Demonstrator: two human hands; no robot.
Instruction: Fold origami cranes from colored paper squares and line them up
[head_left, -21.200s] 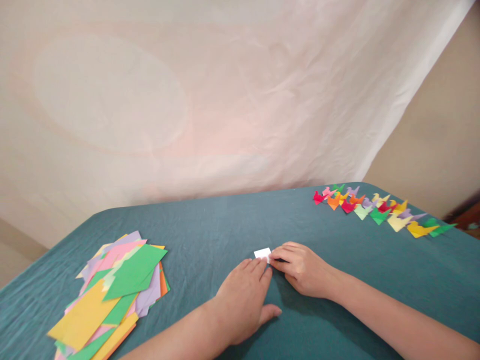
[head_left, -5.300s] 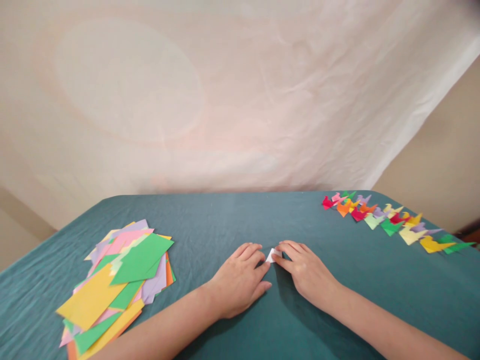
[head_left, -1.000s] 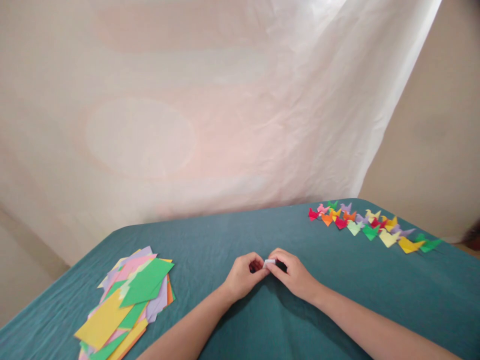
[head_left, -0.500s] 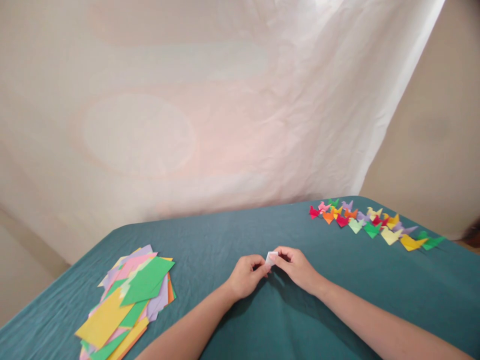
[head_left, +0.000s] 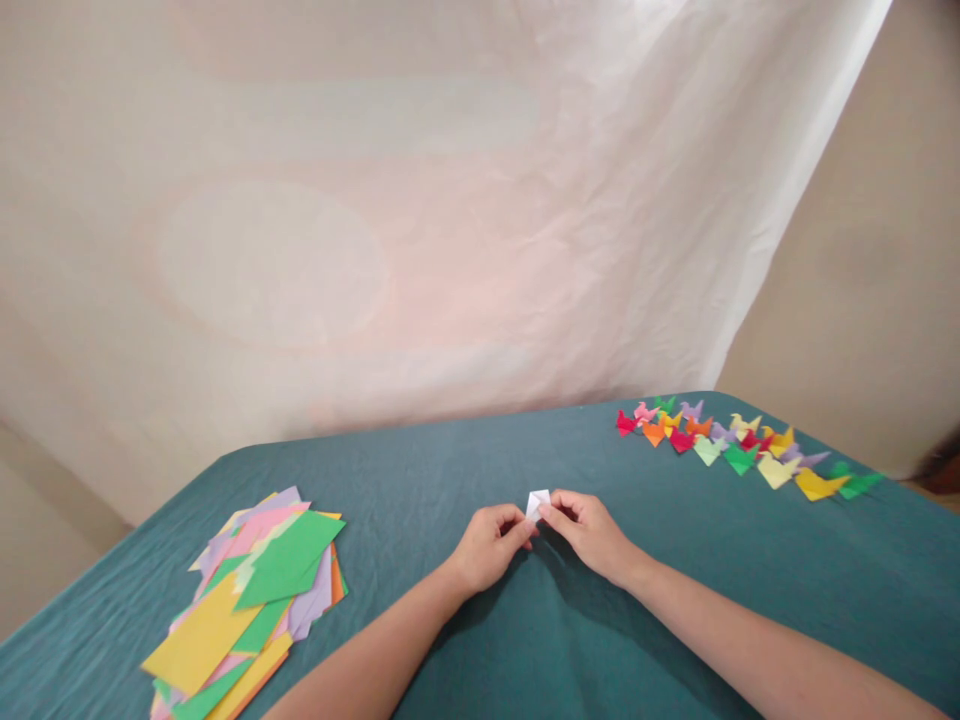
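Note:
A small folded piece of white origami paper [head_left: 538, 501] stands between my two hands, above the middle of the table. My left hand [head_left: 491, 545] pinches its lower left part between thumb and fingers. On the other side, my right hand [head_left: 589, 530] grips its right edge, the thumb lying on the near face. A crease and layered flaps show on the paper; its lower part is partly hidden by my fingertips.
To the left a loose pile of coloured paper sheets [head_left: 289, 560] lies spread on the green tablecloth [head_left: 420, 470]. Several folded paper birds [head_left: 741, 458] stand in rows at the far right. Behind the table hangs a pale cloth [head_left: 450, 250].
The white paper shows more of its face above my fingers and has turned slightly. My right thumb sits lower on it. Both hands stay in nearly the same place.

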